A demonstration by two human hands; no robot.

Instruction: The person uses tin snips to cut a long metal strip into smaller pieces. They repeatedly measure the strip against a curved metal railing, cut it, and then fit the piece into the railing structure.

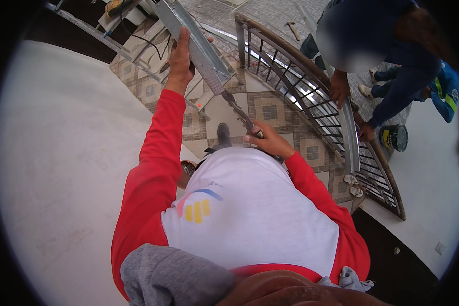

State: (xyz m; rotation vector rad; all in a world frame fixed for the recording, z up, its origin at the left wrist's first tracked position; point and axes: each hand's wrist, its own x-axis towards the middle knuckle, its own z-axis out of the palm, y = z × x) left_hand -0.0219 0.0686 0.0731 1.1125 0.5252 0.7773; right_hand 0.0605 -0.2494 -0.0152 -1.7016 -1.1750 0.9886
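Note:
My left hand (180,62) is closed around a perforated silver metal channel (205,53), which slants from the top of the view down toward my right hand. A long, dark, pliers-like hand tool (238,110) has its head against the channel's lower end. Closed on this tool's handle is my right hand (271,140), held in front of my waist. I cannot make out the exact kind of tool, and the fingers partly hide its handles.
A curved railing (311,76) with dark bars runs down the right side. Beyond it a co-worker (382,46) grips a long metal strip (351,137). A dark bucket (394,137) and a hammer (293,31) lie farther off. A ladder (89,29) stands upper left, beside a white wall (71,153).

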